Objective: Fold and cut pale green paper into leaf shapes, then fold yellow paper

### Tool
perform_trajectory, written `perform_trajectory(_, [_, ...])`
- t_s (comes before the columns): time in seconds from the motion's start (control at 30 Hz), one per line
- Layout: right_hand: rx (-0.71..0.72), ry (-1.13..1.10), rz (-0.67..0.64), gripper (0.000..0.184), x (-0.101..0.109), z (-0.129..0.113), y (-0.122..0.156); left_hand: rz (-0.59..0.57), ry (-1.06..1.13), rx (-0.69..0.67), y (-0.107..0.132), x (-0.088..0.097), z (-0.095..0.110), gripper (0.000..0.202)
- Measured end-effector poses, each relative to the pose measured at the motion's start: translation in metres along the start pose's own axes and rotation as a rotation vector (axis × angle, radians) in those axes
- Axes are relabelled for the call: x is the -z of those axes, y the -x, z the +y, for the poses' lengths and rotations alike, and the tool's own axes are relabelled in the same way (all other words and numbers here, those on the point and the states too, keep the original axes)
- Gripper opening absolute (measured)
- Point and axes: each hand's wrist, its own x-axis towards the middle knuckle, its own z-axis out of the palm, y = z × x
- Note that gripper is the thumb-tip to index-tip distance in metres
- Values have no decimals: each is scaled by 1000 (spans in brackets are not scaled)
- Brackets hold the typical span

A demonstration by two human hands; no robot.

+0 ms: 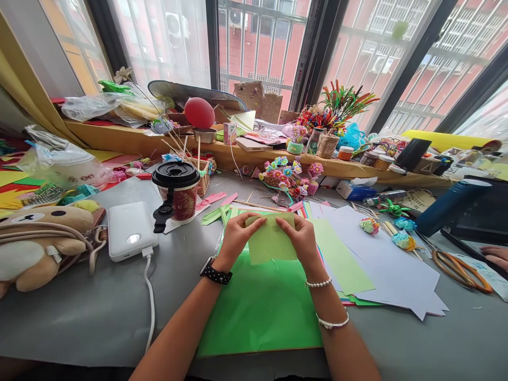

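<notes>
My grey desk (pixel 99 312) runs up to a cluttered sill (pixel 119 138) under barred windows (pixel 262 37). Over the bright green sheet (pixel 260 317) in front of me, my left hand (pixel 238 233) and right hand (pixel 302 235) each pinch a top corner of a pale green paper (pixel 272 243). Left of that sheet stands a black-lidded paper cup (pixel 177 193), its contents hidden.

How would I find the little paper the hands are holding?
Find the grey table, then the big bright green sheet at its near edge. At that sheet's top, the left hand and right hand pinch a small paper by its upper corners. It is pale green, much smaller than the sheets around it, and the only one held.
</notes>
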Motion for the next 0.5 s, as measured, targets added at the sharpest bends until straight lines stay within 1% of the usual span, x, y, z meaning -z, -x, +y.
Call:
perform_trajectory(0.1, [-46,-29,-17,33,0,0,0,-30,70,48,-1,1,-1,27])
perform_trajectory(0.27, [-105,-42,-18,35,-2,1,0,-77,209,94,-3,0,-3,47])
perform_trajectory(0.4, [-150,-22,7,37,-3,3,-1,-76,238,116,-3,-1,-4,52])
perform_trajectory(0.5, [-176,-79,6,37,-4,3,-1,-68,281,147,-2,-2,-4,53])
